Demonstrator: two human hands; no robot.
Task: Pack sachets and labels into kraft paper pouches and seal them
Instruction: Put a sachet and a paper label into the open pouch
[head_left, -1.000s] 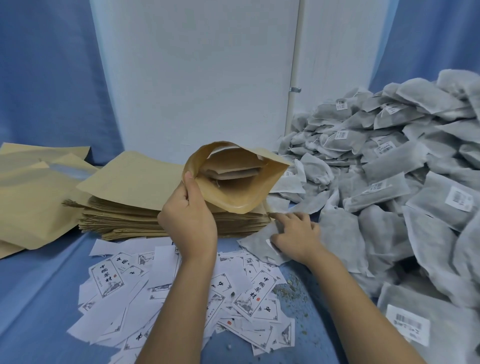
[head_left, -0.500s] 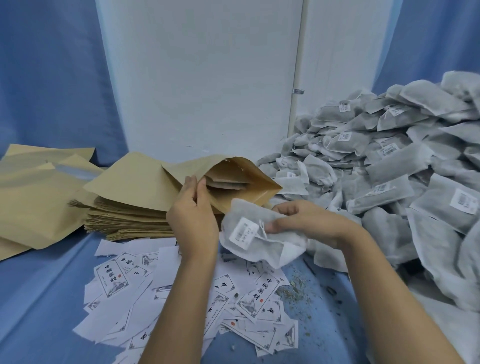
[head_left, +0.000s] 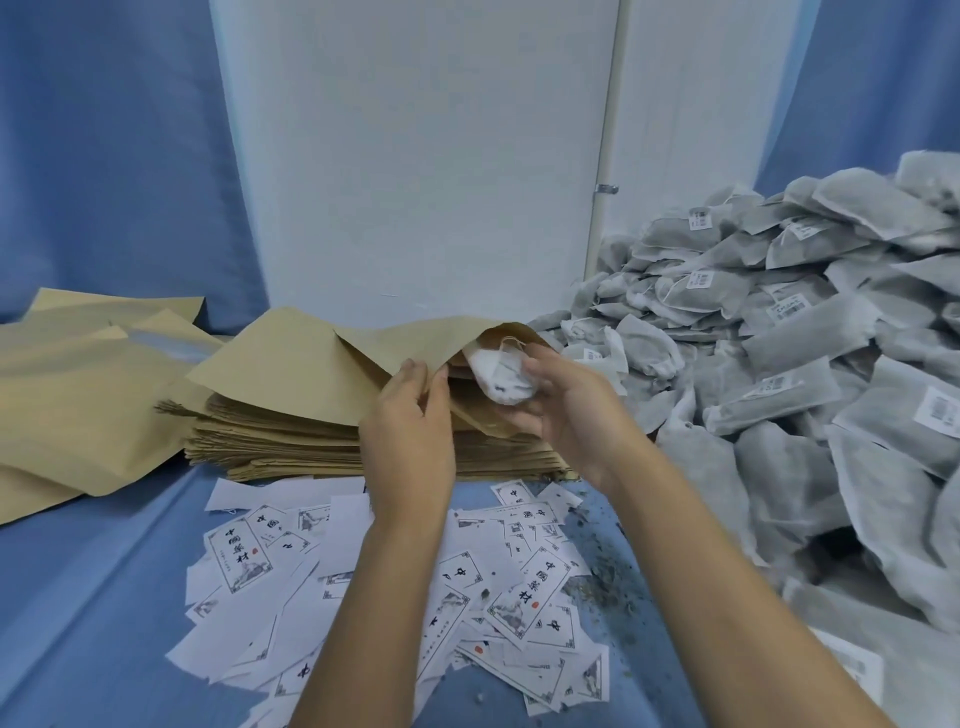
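Both forearms reach forward over the table. The left hand (head_left: 408, 441) stands upright with its back to the camera, thumb and fingertips pinching the near lip of an open kraft pouch (head_left: 415, 340). The right hand (head_left: 566, 410) is turned palm inward, its fingers curled round a white sachet (head_left: 501, 376) whose far end sits in the pouch's mouth. The sachet is soft, fibrous and crumpled, with a thin string looped at its top.

Nearest the camera, white paper labels (head_left: 363, 571) lie scattered and overlapping on the blue cloth (head_left: 78, 597), some showing black printed frames and characters. Dark crumbs (head_left: 608, 566) speckle the cloth just to the right of them. Behind the labels is a stack of flat pouches (head_left: 291, 441) in matte tan paper with thin layered edges, and the held pouch lies across its top. More loose pouches (head_left: 78, 389) spread out at the left. At the right a heap of sachets (head_left: 805, 364) climbs upward, grey, puffy and pillow-shaped, several bearing small barcode stickers. A pale panel (head_left: 415, 156) and a thin upright pipe (head_left: 605, 156) stand at the back between blue drapes.

Half a second ago the right hand held the sachet lower, in front of the stack and short of the pouch's mouth. A second ago that hand lay at the foot of the heap, and the pouch's mouth gaped rounder toward the camera.
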